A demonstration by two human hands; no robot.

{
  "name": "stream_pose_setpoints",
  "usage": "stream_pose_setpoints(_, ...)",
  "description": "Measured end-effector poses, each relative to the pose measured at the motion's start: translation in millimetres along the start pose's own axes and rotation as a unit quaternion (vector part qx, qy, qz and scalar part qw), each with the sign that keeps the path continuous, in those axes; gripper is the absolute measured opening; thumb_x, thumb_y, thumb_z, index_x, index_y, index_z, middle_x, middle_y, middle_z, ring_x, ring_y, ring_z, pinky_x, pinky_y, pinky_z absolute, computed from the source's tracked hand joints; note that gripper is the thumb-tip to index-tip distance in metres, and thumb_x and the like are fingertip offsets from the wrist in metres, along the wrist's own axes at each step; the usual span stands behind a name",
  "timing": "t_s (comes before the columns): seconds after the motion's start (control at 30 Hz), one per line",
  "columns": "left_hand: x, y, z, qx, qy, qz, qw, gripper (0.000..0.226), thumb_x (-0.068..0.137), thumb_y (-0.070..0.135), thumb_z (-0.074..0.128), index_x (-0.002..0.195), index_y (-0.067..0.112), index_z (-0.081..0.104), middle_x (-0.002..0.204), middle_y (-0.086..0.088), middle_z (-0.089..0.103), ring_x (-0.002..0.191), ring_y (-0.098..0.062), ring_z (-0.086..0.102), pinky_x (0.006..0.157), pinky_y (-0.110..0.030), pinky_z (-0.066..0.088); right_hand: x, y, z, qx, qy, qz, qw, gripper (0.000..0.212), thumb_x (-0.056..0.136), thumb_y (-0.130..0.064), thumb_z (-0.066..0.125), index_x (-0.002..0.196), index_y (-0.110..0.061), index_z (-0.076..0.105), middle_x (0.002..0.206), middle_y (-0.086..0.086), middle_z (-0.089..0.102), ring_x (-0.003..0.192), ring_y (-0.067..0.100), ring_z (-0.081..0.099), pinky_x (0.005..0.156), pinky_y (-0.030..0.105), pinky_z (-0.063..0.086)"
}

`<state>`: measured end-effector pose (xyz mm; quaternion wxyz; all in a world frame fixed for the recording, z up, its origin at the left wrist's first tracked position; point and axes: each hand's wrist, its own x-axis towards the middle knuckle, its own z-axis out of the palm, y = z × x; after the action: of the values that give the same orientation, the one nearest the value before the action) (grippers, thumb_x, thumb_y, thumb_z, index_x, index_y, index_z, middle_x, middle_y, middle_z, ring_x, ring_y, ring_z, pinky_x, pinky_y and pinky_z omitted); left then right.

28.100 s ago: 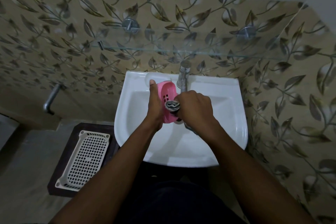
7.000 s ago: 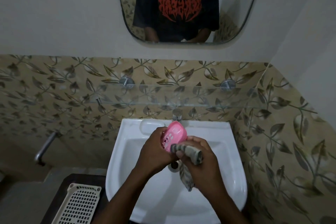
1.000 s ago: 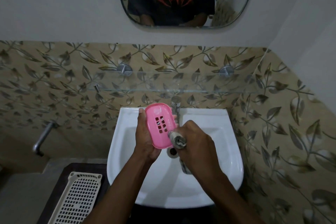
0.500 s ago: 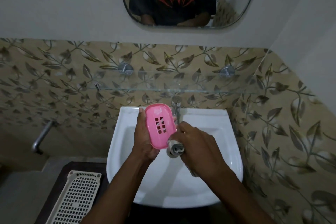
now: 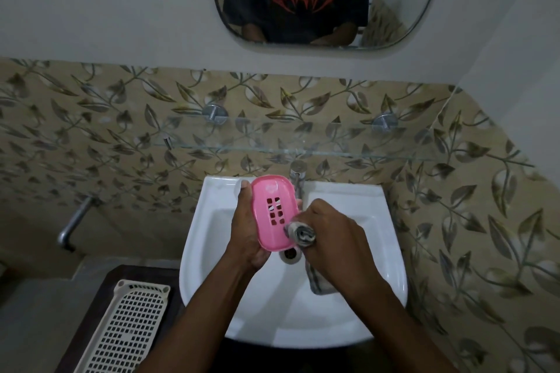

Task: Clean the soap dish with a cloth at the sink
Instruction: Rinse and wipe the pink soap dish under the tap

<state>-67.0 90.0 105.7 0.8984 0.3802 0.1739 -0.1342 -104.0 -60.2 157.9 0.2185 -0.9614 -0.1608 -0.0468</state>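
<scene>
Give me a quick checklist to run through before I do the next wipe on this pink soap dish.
1. Soap dish held firmly in the left hand: ok.
2. Cloth bunched in the right hand and touching the dish's lower right edge: ok.
3. Dish held over the sink, so drips land in the basin: ok.
4. Drain unblocked: ok.
5. Tap shut off: cannot tell, the dish hides its spout.
6. Dish fully clean: cannot tell in this dim light.
</scene>
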Motion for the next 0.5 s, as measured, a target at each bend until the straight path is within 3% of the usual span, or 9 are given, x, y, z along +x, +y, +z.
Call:
stream_pose_setpoints(0.13, -3.4, -5.5, 6.4, 0.063, 0.008, 0.018, 0.998, 0.063, 0.097, 0.062, 0.025, 0.112, 0.016, 0.065, 0.088, -0.01, 0.077, 0.074, -0.024, 0.074, 0.064, -0.039, 0.059, 25.1, 3.2, 2.0, -0.005, 0.069, 0.027, 0.997, 0.011, 0.084, -0.027, 0.073, 0.093, -0.023, 0.07, 0.084, -0.007, 0.055, 0.065, 0.011, 0.052, 0.053, 0.018, 0.042)
stream_pose_setpoints(0.23, -5.9, -10.6, 8.4, 0.071, 0.014, 0.016, 0.997, 0.067, 0.096, 0.064, 0.025, 0.123, 0.014, 0.062, 0.1, -0.014, 0.074, 0.085, -0.028, 0.072, 0.074, -0.043, 0.058, 34.3, 2.3, 2.6, -0.013, 0.102, 0.045, 0.994, 0.01, 0.085, -0.028, 0.073, 0.089, -0.021, 0.068, 0.079, -0.007, 0.049, 0.061, 0.011, 0.05, 0.052, 0.02, 0.043)
stream_pose_setpoints(0.3, -6.0, -7.8, 7.3, 0.055, 0.018, 0.016, 0.998, 0.068, 0.096, 0.065, 0.026, 0.121, 0.014, 0.063, 0.098, -0.015, 0.074, 0.081, -0.028, 0.072, 0.071, -0.042, 0.058, 26.3, 3.3, 6.7, 0.002, 0.089, 0.037, 0.995, 0.014, 0.082, -0.027, 0.076, 0.093, -0.022, 0.07, 0.084, -0.007, 0.055, 0.067, 0.012, 0.058, 0.057, 0.023, 0.051)
stream_pose_setpoints(0.43, -6.1, -0.2, 9.9, 0.028, 0.017, 0.024, 0.999, 0.061, 0.099, 0.058, 0.027, 0.101, 0.011, 0.065, 0.072, -0.011, 0.075, 0.059, -0.022, 0.073, 0.052, -0.034, 0.059, -8.9, -2.0, 19.4, 0.034, 0.036, -0.018, 0.999, 0.028, 0.076, -0.029, 0.081, 0.103, -0.029, 0.072, 0.099, -0.008, 0.064, 0.081, 0.011, 0.066, 0.067, 0.02, 0.054)
stream_pose_setpoints(0.5, -5.4, -2.6, 11.5, 0.043, 0.025, 0.024, 0.998, 0.058, 0.1, 0.057, 0.026, 0.1, 0.013, 0.064, 0.072, -0.01, 0.075, 0.06, -0.021, 0.073, 0.053, -0.033, 0.059, -7.2, -0.9, 22.1, 0.035, 0.045, -0.02, 0.998, 0.029, 0.075, -0.028, 0.082, 0.102, -0.03, 0.071, 0.099, -0.009, 0.065, 0.08, 0.012, 0.067, 0.068, 0.022, 0.056)
